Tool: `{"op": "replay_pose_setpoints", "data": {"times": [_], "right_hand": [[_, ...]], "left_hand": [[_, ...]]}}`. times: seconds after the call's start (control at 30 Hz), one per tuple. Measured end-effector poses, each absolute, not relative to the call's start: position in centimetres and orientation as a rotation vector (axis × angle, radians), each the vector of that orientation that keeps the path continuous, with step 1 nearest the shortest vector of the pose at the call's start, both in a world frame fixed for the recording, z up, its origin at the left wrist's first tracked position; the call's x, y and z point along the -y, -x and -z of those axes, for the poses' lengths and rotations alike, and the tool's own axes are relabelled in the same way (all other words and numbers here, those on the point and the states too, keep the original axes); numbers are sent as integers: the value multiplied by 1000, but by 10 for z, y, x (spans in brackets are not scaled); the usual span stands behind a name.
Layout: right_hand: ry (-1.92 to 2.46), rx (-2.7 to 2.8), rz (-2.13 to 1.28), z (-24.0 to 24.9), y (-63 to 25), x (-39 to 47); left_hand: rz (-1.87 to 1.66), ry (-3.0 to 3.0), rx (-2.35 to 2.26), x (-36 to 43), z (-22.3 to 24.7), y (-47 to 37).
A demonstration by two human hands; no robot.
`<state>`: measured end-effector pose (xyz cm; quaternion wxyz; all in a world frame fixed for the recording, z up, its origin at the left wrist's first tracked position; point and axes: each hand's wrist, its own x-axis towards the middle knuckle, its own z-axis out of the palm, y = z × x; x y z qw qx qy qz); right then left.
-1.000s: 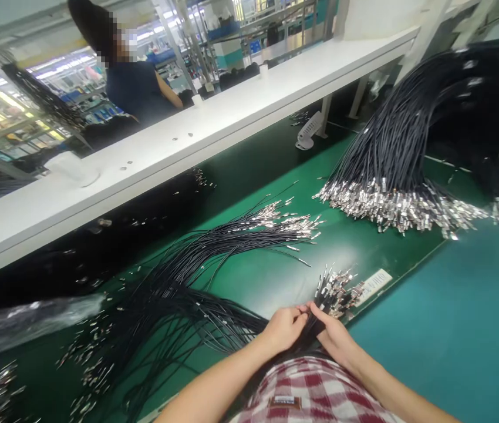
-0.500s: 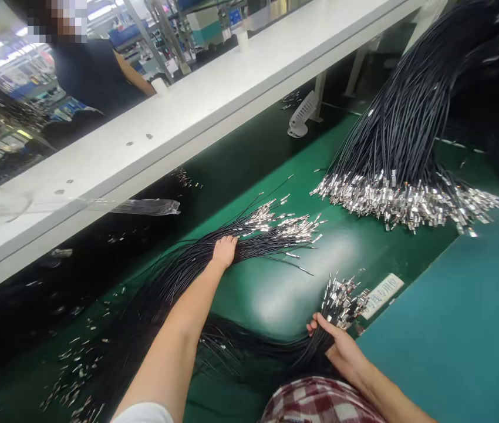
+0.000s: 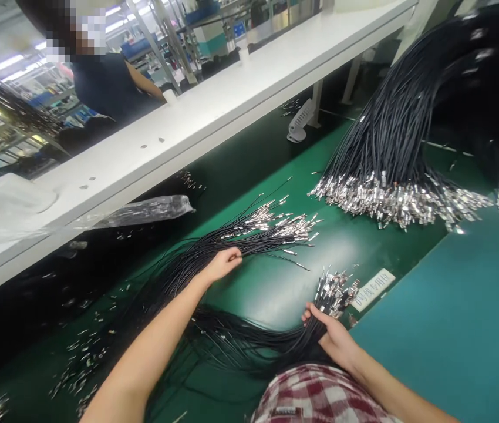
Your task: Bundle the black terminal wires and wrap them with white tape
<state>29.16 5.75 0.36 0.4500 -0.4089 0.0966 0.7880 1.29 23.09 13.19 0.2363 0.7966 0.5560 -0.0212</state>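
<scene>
The left arm stretches forward and slightly left across the green bench mat, forearm bare, wrist nearly straight. The left hand lies on the loose fan of black wires, fingers curled down and pinching a few strands just behind their silver terminals. The right arm stays close to the body, elbow bent, above a red-checked cloth. The right hand is closed around a small bundle of wires, thumb on top, with the bundle's metal ends sticking out past the fingertips beside a white label. A big heap of terminated wires lies well apart, farther right. Another person stands beyond the white shelf.
</scene>
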Motion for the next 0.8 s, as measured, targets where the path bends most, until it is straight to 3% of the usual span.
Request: {"op": "replay_pose_setpoints", "data": {"times": [0.13, 0.27, 0.4, 0.67, 0.8], "right_hand": [[982, -155, -1933, -8, -292, -58], [848, -86, -1944, -17, -293, -55], [820, -39, -1958, -20, -296, -49], [915, -39, -1960, -18, -296, -42], [876, -32, -1998, -17, -294, -44]], "left_hand": [[-139, -1667, -1182, -130, -139, -33], [-109, -1441, -1226, -33, -105, -38], [-84, -1448, -1375, 14, -69, -33], [346, -2039, -1295, -3, -97, -50], [161, -2244, -1412, -91, -106, -49]]}}
